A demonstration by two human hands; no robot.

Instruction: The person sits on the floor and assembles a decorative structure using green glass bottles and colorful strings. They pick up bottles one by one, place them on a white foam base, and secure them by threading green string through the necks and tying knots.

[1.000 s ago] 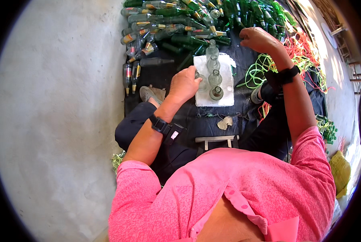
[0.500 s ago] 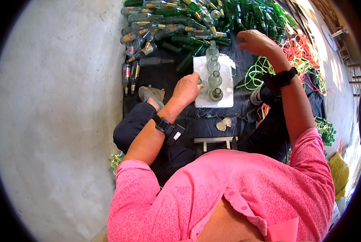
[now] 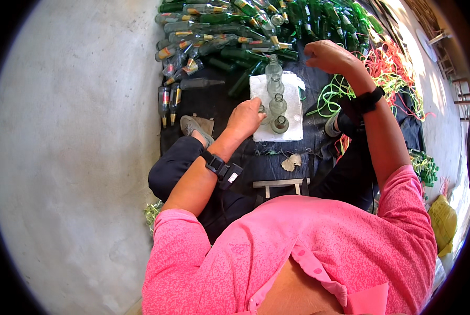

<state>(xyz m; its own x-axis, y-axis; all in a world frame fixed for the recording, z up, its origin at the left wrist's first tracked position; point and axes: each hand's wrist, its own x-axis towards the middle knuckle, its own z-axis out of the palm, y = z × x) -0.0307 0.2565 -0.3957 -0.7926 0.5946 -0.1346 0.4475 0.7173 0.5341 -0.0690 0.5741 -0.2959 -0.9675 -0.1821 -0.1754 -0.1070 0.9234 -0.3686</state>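
Observation:
On a white foam slab [image 3: 293, 130] between my feet, several clear glass bottles stand upright. Four of their necks form a line running away from me, with the nearest bottle [image 3: 279, 124] close to the slab's front. My left hand [image 3: 245, 118] is closed around the neck of another clear glass bottle [image 3: 263, 112], at the left side of that line. Farther off and to the right, my right hand [image 3: 330, 56] hovers beside the farthest standing bottle [image 3: 273, 65]. Its fingers are bent but apart, and I see nothing between them.
A heap of green and clear bottles [image 3: 235, 23] lies beyond the slab on a black sheet [image 3: 203, 100]. Red and green plastic strips [image 3: 392, 65] tangle at the right. A small wooden stool-like frame [image 3: 281, 183] is close to me, and a yellow sack [image 3: 442, 223] lies far right.
My right hand has shifted very slightly left. The left hand keeps its hold on the bottle neck, and the standing bottles look unmoved apart from a small shift of the whole view.

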